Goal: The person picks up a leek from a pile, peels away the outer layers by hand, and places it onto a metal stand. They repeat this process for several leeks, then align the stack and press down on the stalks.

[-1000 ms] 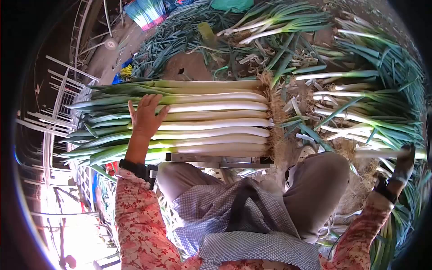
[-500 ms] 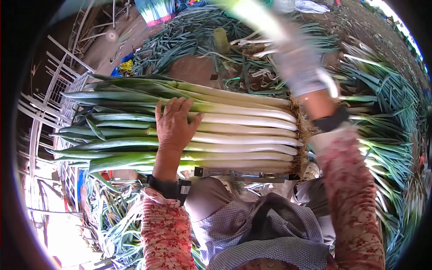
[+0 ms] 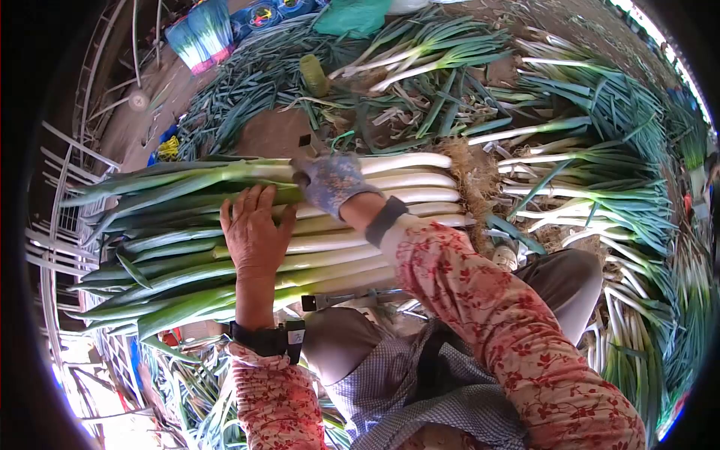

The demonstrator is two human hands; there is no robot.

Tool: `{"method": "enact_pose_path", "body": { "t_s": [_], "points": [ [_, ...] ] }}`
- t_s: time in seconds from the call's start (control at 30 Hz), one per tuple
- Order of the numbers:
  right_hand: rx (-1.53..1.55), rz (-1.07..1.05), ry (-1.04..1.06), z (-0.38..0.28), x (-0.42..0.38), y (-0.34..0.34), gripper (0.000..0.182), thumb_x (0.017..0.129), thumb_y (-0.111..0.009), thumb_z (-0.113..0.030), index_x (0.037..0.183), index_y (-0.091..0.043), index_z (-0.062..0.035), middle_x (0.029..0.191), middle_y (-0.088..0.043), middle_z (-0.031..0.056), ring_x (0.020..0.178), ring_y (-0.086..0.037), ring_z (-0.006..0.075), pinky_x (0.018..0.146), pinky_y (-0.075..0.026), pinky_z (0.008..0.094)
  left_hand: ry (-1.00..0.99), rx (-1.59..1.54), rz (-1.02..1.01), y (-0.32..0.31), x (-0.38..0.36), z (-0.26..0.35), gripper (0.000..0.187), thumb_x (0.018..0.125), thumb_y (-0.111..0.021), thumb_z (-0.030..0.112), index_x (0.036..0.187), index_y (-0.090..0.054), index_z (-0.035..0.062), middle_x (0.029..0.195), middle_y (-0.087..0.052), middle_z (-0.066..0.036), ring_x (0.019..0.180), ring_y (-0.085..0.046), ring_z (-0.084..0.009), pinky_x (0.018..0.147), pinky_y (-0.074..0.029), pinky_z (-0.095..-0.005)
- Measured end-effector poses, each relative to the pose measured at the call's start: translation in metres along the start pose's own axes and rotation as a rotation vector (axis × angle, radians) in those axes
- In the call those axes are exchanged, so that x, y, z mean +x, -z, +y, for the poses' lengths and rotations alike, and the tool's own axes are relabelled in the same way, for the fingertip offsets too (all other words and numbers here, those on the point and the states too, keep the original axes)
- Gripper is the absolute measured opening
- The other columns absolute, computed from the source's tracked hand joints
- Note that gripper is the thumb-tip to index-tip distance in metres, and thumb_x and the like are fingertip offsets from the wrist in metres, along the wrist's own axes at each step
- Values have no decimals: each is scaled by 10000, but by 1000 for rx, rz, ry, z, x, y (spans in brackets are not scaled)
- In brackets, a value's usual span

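Note:
A row of several long leeks [image 3: 352,260] lies side by side across a low rack, green leaves to the left and roots to the right. My left hand [image 3: 256,231], bare, rests flat on the leeks where white turns green, its fingers spread. Beyond it, my right hand [image 3: 330,184] wears a patterned grey glove and is closed round the shaft of the farthest leek [image 3: 409,162], on the far side of the row. Its fingertips are partly hidden behind the glove's back. The leek's roots [image 3: 469,176] lie near the other root ends.
A white wire rack [image 3: 71,217] stands at the left. Loose leeks [image 3: 570,191] cover the ground at the right, and leaf trimmings [image 3: 232,82] are heaped beyond the row. A green bag [image 3: 352,16] and a yellow-green cylinder [image 3: 313,75] are at the far side.
My right hand has swung down and left from the far right, where it was blurred with a pale stalk, onto the far side of the row. My left hand stays on the leeks.

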State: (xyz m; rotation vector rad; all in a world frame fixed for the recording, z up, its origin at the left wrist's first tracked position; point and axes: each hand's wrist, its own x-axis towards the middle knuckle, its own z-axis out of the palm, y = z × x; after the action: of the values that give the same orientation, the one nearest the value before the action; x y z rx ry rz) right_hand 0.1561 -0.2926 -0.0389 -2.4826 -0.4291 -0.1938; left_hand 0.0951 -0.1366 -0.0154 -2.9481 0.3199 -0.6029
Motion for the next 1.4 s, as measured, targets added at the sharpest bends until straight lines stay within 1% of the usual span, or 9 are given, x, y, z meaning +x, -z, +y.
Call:
{"method": "enact_pose_path", "body": {
  "t_s": [0.37,0.5,0.6,0.73,0.97,1.1,1.2,1.27,1.4],
  "points": [
    [164,-179,-60,27,-11,3,359,926,-422,-344,1185,-576,-149,1075,-620,183,996,-587,362,862,-457,453,21,198,-57,10,34,-27,516,859,-524,496,1265,-539,178,1351,-481,-68,1231,-439,-246,1096,-164,-521],
    [-12,-184,-19,64,-25,21,319,922,-428,-333,931,-615,-74,883,-648,179,862,-623,356,768,-485,457,84,249,-109,8,37,-27,525,866,-495,513,1261,-545,171,1362,-478,-36,1275,-401,-265,1110,-105,-548],
    [-137,-159,-144,115,-57,41,341,918,-452,-399,1064,-602,-130,1082,-610,142,1028,-566,340,876,-435,469,84,245,-97,1,36,-30,496,870,-498,486,1242,-549,163,1314,-509,-31,1270,-407,-273,1087,-174,-553],
    [-79,43,-53,143,-81,36,392,919,-440,-421,1177,-571,-156,1091,-612,146,1041,-552,352,921,-388,471,41,162,-55,-4,36,-33,482,864,-488,493,1200,-570,158,1291,-528,-38,1263,-420,-270,1063,-222,-541],
    [-239,-38,-164,137,-87,31,421,928,-381,-407,1189,-555,-127,1132,-596,163,1084,-526,358,949,-366,471,29,190,-105,-6,38,-31,447,878,-483,451,1204,-571,158,1294,-540,-27,1275,-413,-255,1072,-216,-521],
    [-121,-80,-253,128,-90,37,412,924,-395,-388,1149,-579,-96,1106,-603,165,1085,-517,366,939,-381,465,18,201,-105,-6,38,-29,438,874,-493,432,1175,-581,126,1245,-579,-36,1234,-465,-269,1062,-243,-519],
    [-423,-244,54,142,-86,29,315,909,-425,-290,975,-647,-76,962,-646,145,890,-615,299,765,-495,429,-11,197,-127,4,40,-27,404,861,-539,387,1174,-591,137,1220,-590,-67,1190,-497,-275,1048,-293,-468],
    [-353,-7,145,166,-91,4,207,843,-488,-175,814,-681,-107,823,-659,129,770,-645,282,662,-526,396,-39,201,-115,-2,39,-30,405,878,-538,372,1222,-573,162,1228,-583,-80,1177,-500,-273,1029,-320,-461],
    [140,-110,-167,161,-88,85,340,881,-463,-261,1135,-568,-62,1137,-599,105,1069,-577,283,901,-475,387,-90,277,-82,-29,37,-56,406,920,-498,383,1245,-544,144,1227,-577,-79,1180,-495,-254,1019,-329,-460]
  ]
}}
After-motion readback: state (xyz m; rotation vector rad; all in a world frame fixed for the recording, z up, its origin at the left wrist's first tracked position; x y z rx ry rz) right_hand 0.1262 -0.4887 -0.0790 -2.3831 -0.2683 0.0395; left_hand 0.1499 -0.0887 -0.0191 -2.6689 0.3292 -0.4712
